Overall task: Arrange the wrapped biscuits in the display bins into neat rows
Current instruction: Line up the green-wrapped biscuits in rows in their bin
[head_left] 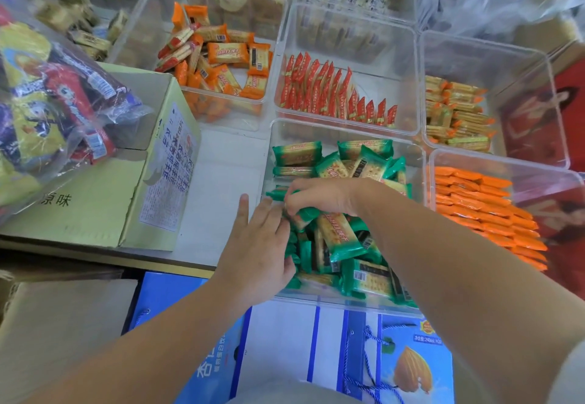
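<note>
on pale worktop (pixel 221 175), nearest clear bin (pixel 316 304) holds green wrapped biscuits (pixel 342 239), mostly jumbled. left hand (pixel 259 245) fingers straight, bracing packs at bin's left wall. right hand (pixel 319 196) pinching one green pack. step: starting row, likely. next: stand pack upright, snug against braced ones.

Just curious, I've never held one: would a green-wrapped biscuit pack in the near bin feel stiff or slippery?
Probably stiff: each green pack keeps a flat, boxy shape. Likely slippery: its wrapper looks glossy. Seemingly light: the right hand pinches one with fingertips.
</note>
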{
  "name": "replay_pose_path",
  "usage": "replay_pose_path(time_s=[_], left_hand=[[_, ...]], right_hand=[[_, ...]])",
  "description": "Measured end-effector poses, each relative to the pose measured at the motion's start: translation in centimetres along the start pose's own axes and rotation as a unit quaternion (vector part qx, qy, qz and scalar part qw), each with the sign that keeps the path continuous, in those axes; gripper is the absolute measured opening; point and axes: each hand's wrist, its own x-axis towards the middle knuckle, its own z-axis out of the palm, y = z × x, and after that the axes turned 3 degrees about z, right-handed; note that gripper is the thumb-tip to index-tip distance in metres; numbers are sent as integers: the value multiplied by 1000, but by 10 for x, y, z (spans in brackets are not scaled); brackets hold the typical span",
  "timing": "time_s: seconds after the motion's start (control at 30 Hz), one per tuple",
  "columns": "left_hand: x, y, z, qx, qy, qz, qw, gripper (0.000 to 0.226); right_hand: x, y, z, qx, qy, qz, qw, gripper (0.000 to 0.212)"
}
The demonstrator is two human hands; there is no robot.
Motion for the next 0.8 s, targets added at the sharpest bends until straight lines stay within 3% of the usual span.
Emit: replay_pose_path(time_s=[0.1, 0.17, 0.27, 0.43, 0.67, 0.73, 0.8], left_hand=[[3, 0, 0, 32, -55, -6, 998, 62], [3, -1, 2, 32, -54, -5, 998, 60], [2, -2, 6, 21, -40, -3, 999, 57], [2, -3, 8, 7, -22, 1, 1000, 55], [1, -1, 5, -6, -15, -3, 1000, 49], [1, -1, 5, -8, -14, -3, 1000, 49], [1, -1, 5, -11, -16, -1, 1000, 48]], right_hand=[[4, 1, -3, -76, 61, -14, 995, 50], [7, 1, -6, -104, 109, -29, 988, 41], [6, -6, -12, -176, 118, -58, 976, 30], [12, -22, -16, -308, 101, -93, 941, 32], [19, -25, -11, -305, 179, -115, 928, 34], [15, -23, -13, -297, 188, -93, 932, 51], [11, -21, -13, -364, 186, -44, 912, 51]])
